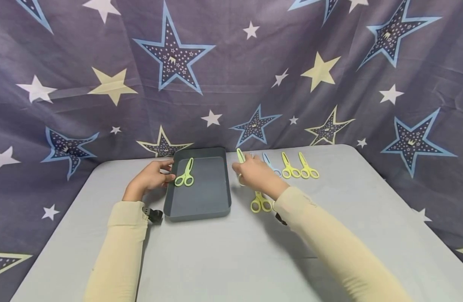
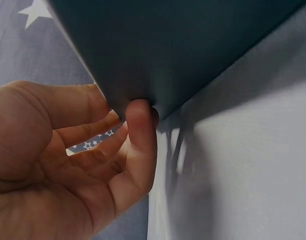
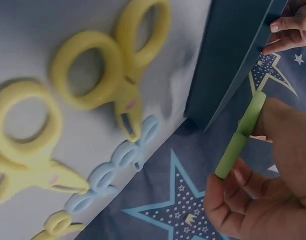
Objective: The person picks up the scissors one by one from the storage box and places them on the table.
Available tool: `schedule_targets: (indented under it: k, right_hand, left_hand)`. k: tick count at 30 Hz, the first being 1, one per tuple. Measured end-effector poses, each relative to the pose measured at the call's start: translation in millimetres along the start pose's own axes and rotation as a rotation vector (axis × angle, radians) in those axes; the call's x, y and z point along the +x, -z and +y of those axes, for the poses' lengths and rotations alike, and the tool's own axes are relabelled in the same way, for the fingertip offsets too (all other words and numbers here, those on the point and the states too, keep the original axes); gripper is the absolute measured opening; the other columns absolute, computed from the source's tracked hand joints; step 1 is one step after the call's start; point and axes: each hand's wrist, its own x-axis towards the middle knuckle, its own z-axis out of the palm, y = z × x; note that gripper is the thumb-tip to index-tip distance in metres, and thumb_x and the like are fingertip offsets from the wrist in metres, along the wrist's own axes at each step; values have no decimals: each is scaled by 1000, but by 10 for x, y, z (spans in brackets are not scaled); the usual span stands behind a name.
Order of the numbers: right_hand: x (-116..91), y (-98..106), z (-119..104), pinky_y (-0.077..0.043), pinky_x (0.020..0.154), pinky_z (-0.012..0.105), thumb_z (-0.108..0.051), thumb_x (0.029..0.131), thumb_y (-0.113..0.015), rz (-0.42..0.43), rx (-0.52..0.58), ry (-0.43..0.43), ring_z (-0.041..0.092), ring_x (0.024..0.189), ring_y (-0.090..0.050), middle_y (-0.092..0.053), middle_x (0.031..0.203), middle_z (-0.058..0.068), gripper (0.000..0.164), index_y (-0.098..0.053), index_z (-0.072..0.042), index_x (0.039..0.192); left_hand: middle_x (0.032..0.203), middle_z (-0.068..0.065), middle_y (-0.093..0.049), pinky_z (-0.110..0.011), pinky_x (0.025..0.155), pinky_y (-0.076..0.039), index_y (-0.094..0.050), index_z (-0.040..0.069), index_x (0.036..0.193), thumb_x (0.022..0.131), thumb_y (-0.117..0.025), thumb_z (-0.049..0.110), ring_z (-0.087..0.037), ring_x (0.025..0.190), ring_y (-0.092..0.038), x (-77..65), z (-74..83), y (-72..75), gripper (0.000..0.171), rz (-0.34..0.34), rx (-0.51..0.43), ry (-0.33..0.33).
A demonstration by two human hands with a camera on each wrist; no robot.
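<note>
My left hand (image 1: 150, 178) grips the left wall of a dark grey tray (image 1: 201, 217). In the left wrist view, its fingers (image 2: 141, 125) bend against the tray's outer side. Inside the tray, near its left wall, lies a pair of light green scissors (image 1: 187, 174). To the right of the tray, my right hand (image 1: 259, 174) holds another pair of green scissors (image 3: 237, 145), its tip pointing away from me in the head view. Seen from the right wrist, the scissors' green edge sits between thumb and fingers, above the table. Their handles are mostly hidden by the hand.
Beyond the right hand are blue scissors (image 1: 271, 165) and two yellow pairs, one yellow pair (image 1: 290, 171) beside another yellow pair (image 1: 308, 171). Nearer me lie yellow scissors (image 1: 261, 203), with another pair partly behind the sleeve. A star-patterned cloth (image 1: 224, 63) hangs behind the table (image 1: 201, 260).
</note>
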Motion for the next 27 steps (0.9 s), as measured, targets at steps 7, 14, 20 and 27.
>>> schedule_targets:
  k: [7,14,20,27]
  right_hand:
    - [-135,-40,128,-54,60,42,-9,90,-68,-25,3,-43,33,83,-53,-58,99,19,14,-64,-14,102]
    - [-290,-21,249,-56,63,42,-9,92,-71,-38,11,-57,35,85,-55,-61,107,21,21,-69,-12,112]
    - [-435,-50,366,-50,63,41,-2,84,-70,36,19,-14,33,77,-52,-63,91,18,15,-67,-10,98]
    - [-593,-127,499,-50,61,40,-4,85,-71,40,32,-34,30,79,-52,-58,86,13,13,-64,-11,94]
  left_hand:
    - [140,-36,-50,-30,76,-62,-31,-6,157,99,-65,4,-22,89,-69,13,-7,9,68,-1,7,4]
    - [141,-36,-49,-30,76,-62,-31,-6,157,99,-65,5,-22,91,-69,-3,16,6,68,0,-3,10]
    - [141,-37,-49,-30,78,-62,-31,-6,157,98,-65,3,-22,91,-69,-21,24,-2,69,-2,-17,5]
    - [140,-37,-49,-31,78,-62,-30,-6,157,98,-65,3,-23,93,-69,-34,37,-2,69,-7,-20,-1]
